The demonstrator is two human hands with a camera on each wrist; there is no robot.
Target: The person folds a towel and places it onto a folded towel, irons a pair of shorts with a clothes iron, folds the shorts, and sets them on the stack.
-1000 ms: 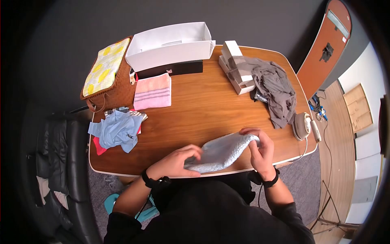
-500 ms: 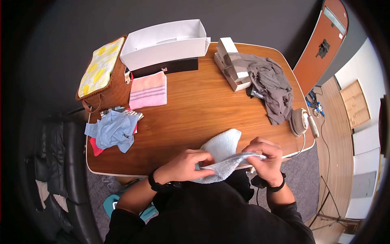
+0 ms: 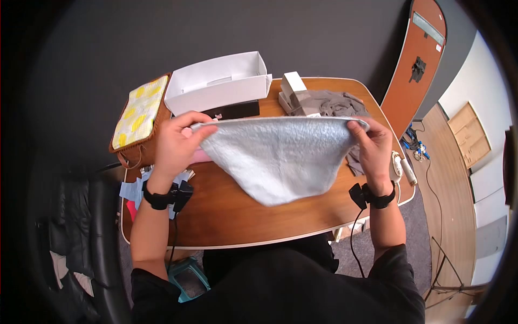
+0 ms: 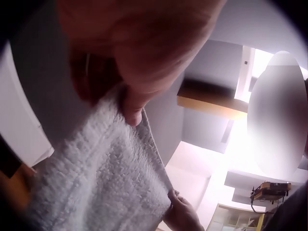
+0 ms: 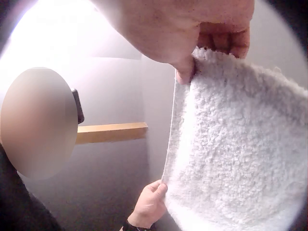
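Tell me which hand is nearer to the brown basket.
Left. In the head view, the left hand partly overlaps the right side of the brown basket, pinching the pale cloth; the right hand is well to the basket's right, at the cloth's other end.

Blk short-slv top [image 3: 270,278] | blk wristbands [image 3: 156,201] | boxy blk cams [image 3: 183,196] | thin blk cables [image 3: 352,237]

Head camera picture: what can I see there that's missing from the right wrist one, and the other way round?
Only the head view shows the wooden table, brown basket, white box and orange-brown board.

Only the right wrist view shows the yellowish horizontal strip in the background.

Both show the pale cloth, pinched by both hands, left hand and right hand.
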